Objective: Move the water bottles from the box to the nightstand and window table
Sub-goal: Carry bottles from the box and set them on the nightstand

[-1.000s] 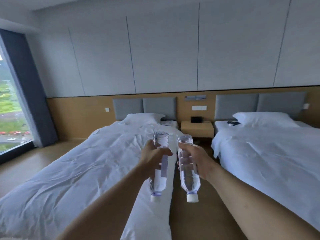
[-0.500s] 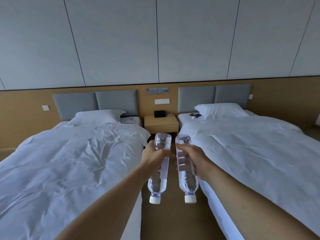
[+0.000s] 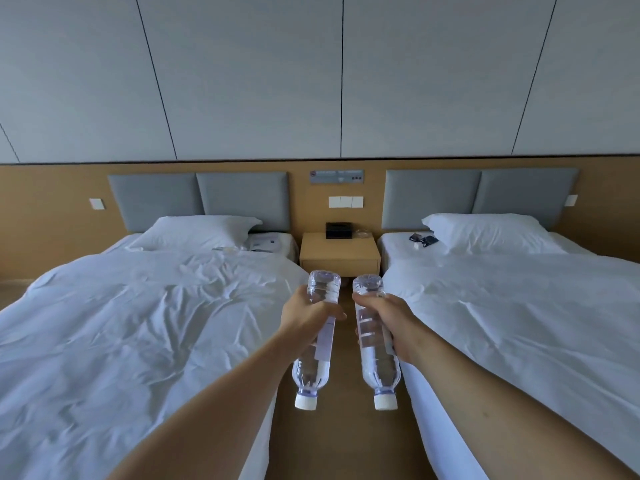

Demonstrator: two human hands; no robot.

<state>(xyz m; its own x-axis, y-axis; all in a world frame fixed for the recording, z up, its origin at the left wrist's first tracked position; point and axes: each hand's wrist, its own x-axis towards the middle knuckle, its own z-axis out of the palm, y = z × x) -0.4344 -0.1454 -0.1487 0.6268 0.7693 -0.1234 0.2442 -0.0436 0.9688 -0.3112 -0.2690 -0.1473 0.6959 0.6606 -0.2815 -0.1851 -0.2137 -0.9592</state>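
My left hand point(image 3: 306, 315) grips a clear water bottle point(image 3: 313, 368) around its upper body, white cap pointing down towards me. My right hand point(image 3: 384, 318) holds a second clear water bottle point(image 3: 377, 365) the same way, cap down. The two bottles hang side by side over the wooden floor aisle between two beds. Straight ahead, at the far end of the aisle, stands the light wooden nightstand point(image 3: 340, 252) against the wall. The box and the window table are out of view.
A white-sheeted bed point(image 3: 131, 323) lies on the left and another bed point(image 3: 519, 306) on the right, narrowing the aisle. A black box point(image 3: 338, 230) and a small glass item sit on the nightstand's back edge. Dark small items point(image 3: 424, 239) lie on the right bed.
The view has swung right and moved forward: the window has left the frame, and the nightstand is now centred and closer. Both hands keep their bottles, held cap down.
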